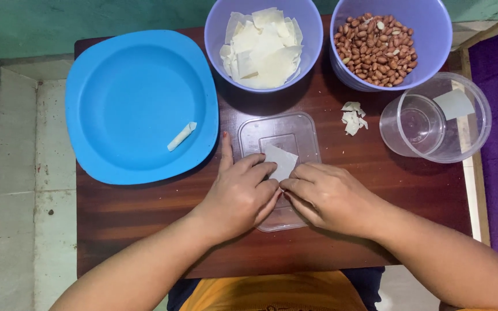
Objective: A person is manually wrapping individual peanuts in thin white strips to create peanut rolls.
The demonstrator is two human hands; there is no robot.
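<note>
My left hand (241, 193) and right hand (325, 196) meet over a clear plastic lid (283, 135) lying flat on the dark wooden bench (145, 213). Both pinch the near edge of a thin white wrapper sheet (282, 160) that rests on the lid, fingertips pressed together where they meet.

Beyond my left hand sits a blue plate (139, 106) holding one small rolled wrapper (181, 136). Straight ahead of my hands stands a purple bowl of white wrapper sheets (263, 46), and beyond my right hand a second purple bowl of peanuts (378, 49). Between that bowl and my right hand lies a little heap of wrapper scraps (353, 117). Farther right is a clear round tub (433, 124) at the bench edge. Nothing lies across my hands' reach to the lid.
</note>
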